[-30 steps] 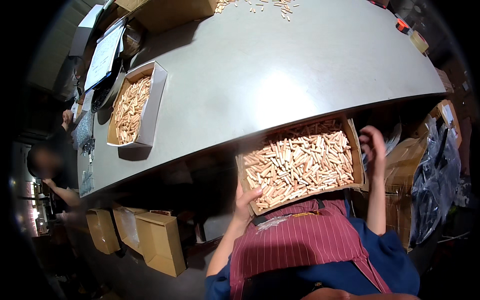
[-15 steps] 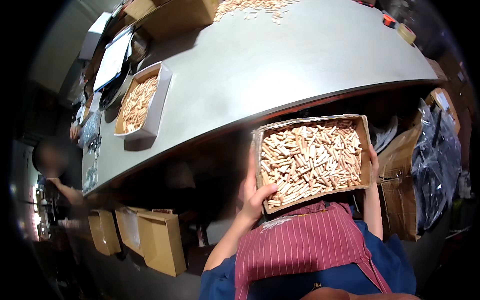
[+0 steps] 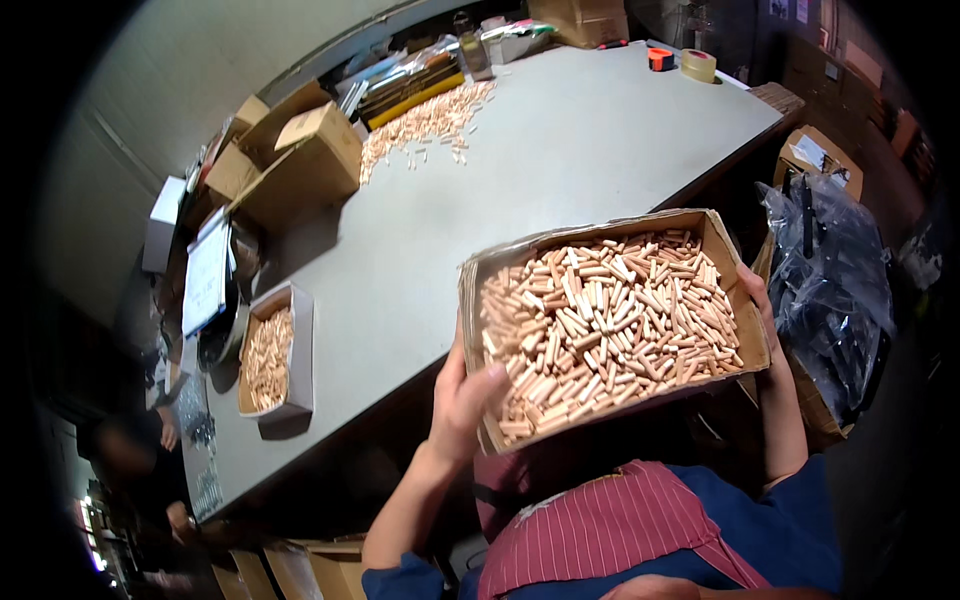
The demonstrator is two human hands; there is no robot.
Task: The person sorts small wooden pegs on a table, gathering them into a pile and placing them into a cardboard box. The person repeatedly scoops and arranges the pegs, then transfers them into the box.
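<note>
Between my two hands I hold a shallow cardboard box (image 3: 722,248) filled with short wooden dowels (image 3: 610,325). My left hand (image 3: 462,400) grips its left side, the thumb over the near left rim and the other fingers hidden behind the wall. My right hand (image 3: 758,300) holds the right side near the corner, its fingers partly out of sight beneath. The box is tilted, its right end farther from me, and its far part overlaps the table edge in the picture. A white-sided box (image 3: 300,350) of similar dowels stands on the table at the left.
Loose dowels (image 3: 430,125) lie heaped on the grey table (image 3: 400,270). Around its edges are a clipboard (image 3: 207,270), open cartons (image 3: 300,170), a tape measure (image 3: 660,60) and a tape roll (image 3: 698,66). Plastic-wrapped goods (image 3: 830,280) stand at right. Another person (image 3: 140,440) is at far left.
The view has swung to the right, so more of the table's far end shows. The box of dowels in my hands has come up higher and tilted, with both hands still on it.
</note>
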